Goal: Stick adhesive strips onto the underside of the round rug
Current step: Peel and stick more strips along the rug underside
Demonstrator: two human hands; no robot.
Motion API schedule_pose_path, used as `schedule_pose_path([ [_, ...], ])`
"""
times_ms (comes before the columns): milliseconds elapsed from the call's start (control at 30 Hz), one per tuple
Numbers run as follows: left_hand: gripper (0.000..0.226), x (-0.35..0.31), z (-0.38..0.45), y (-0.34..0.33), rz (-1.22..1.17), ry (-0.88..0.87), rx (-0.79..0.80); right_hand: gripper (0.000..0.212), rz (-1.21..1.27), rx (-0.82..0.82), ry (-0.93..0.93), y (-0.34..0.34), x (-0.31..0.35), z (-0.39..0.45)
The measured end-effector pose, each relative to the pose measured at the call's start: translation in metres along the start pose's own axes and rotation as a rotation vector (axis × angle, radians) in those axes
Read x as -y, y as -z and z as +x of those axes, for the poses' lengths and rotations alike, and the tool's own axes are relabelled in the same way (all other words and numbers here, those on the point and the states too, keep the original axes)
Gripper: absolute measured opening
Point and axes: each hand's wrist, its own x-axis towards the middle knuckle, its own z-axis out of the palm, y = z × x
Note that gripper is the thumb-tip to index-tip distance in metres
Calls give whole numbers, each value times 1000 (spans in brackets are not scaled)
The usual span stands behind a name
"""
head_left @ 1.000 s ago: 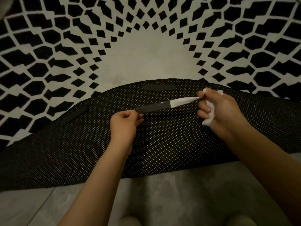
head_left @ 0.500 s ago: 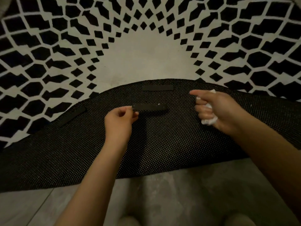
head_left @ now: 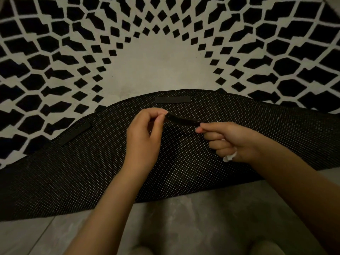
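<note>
- The left hand [head_left: 142,137] pinches one end of a black strip [head_left: 181,119] between thumb and fingertips; the right hand [head_left: 230,139] pinches the other end with thumb and forefinger, its remaining fingers curled shut around a wad of white paper [head_left: 230,157].
- The strip hangs in the air between the hands, bowed slightly, just above the folded-back underside [head_left: 110,172] of the rug [head_left: 55,52]. With so little slack, a sag could let the sticky face touch the dotted backing early and grab crooked.
- If the two ends drift towards each other, the strip could fold and stick to itself.
- The sticky side could also cling to the fingertips and lift away when they let go.
- The paper wad in the right palm limits that hand; pressing the strip flat with it there may leave loose corners.
- Farther out, one strip [head_left: 173,99] lies stuck near the fold's edge and another [head_left: 75,133] sits off to the left. Laying the held strip too close to the nearer one would bunch the grip in one patch.
- The folded flap could flop back onto the patterned top if weight shifts.
</note>
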Motion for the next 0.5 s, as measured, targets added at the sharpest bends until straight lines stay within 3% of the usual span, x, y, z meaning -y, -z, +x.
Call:
schedule_pose_path([
  [167,14,-3,-2,-3,-9,1,23,54,212,40,-58,5,2,-3],
  [333,17,-5,-1,-1,-49,-61,61,20,160,39,-42,4,3,1],
  [400,20,-11,-3,-2,-77,-80,77,17,138,25,-23,5,3,0],
  [500,19,-17,-2,2,-284,104,-118,17,133,-126,81,18,3,-2],
])
